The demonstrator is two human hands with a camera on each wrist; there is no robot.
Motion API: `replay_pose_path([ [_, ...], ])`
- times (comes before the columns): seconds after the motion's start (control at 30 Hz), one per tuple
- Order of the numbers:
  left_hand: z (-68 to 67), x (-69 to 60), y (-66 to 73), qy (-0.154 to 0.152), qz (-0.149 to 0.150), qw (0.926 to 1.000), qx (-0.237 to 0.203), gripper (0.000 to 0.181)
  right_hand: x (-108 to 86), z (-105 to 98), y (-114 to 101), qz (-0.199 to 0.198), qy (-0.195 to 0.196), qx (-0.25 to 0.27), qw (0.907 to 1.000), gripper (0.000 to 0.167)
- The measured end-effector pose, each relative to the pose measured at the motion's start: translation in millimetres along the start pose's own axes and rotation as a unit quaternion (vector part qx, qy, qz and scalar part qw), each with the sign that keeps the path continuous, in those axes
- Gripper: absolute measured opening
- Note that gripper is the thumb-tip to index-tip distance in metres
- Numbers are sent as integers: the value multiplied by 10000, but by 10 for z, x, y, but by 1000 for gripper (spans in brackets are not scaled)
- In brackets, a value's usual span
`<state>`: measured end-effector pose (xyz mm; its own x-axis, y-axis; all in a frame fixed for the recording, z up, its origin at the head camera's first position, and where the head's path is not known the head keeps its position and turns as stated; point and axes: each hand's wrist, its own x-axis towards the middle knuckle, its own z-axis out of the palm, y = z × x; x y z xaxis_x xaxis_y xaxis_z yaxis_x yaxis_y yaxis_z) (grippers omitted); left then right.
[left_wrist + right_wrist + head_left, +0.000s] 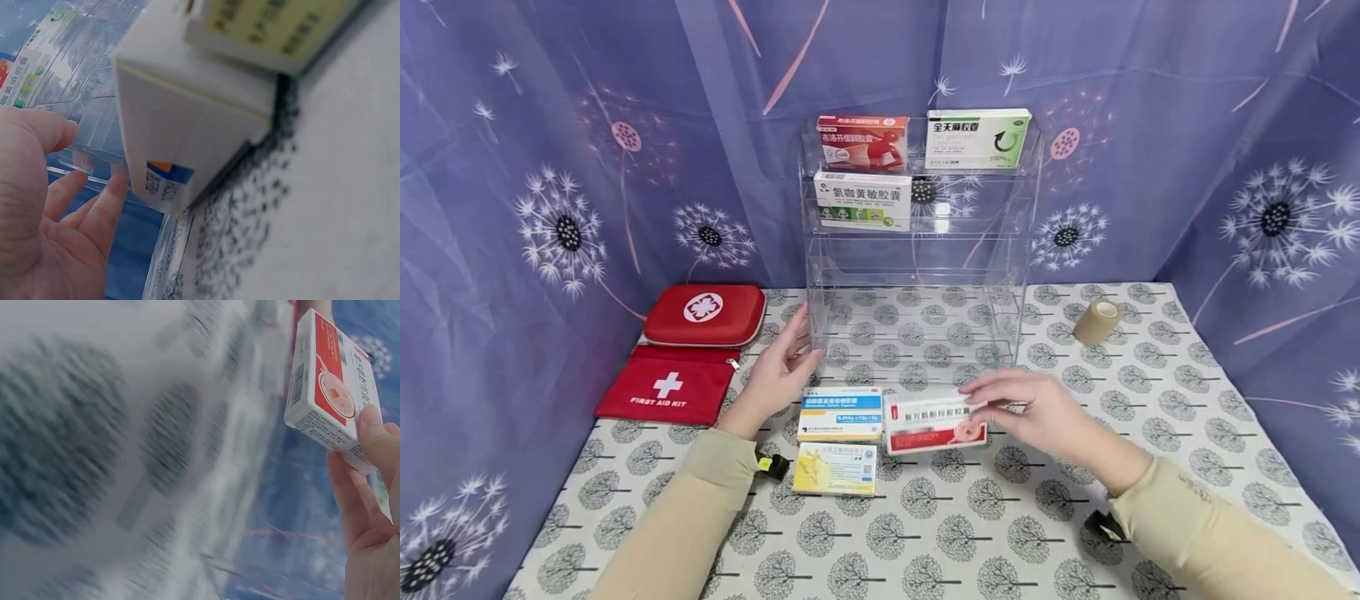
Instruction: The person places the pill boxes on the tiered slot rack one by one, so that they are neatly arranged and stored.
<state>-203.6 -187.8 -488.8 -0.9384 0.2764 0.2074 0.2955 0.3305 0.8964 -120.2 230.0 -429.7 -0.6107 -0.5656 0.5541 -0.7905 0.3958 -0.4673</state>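
The right hand (pixel 1037 417) pinches one end of a white and red medicine box (pixel 925 425); in the right wrist view its thumb and fingers hold the box (pixel 334 394) by a corner. Fingers of the left hand (pixel 778 371) touch the lower left side of a clear tiered rack (pixel 917 258); the left wrist view shows that hand (pixel 69 219) with fingers extended against the clear plastic. Beside it lie a blue and white box (pixel 841 414) and a yellow and white box (pixel 835 469). The rack bears a red box (pixel 862 143), a green and white box (pixel 977 140) and a white box (pixel 862 202).
A red hard case (pixel 703 317) with a white emblem and a red first aid pouch (pixel 666 386) lie at the left. A tan tape roll (pixel 1097 322) stands at the right on the tree-patterned cloth (pixel 955 533). Blue curtains (pixel 880 50) hang behind.
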Motion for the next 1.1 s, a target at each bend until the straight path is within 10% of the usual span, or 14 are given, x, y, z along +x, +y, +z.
replay_pose_path([
  [0.5, -44, -31, 72, 9, -73, 10000, 40, 84, 716, -621, 141, -155, 1164, -394, 9923, 31],
  [1.1, -13, -16, 82, -84, -271, 9996, 19, 86, 1514, -1332, 274, 489, 2769, -840, 9560, 10],
])
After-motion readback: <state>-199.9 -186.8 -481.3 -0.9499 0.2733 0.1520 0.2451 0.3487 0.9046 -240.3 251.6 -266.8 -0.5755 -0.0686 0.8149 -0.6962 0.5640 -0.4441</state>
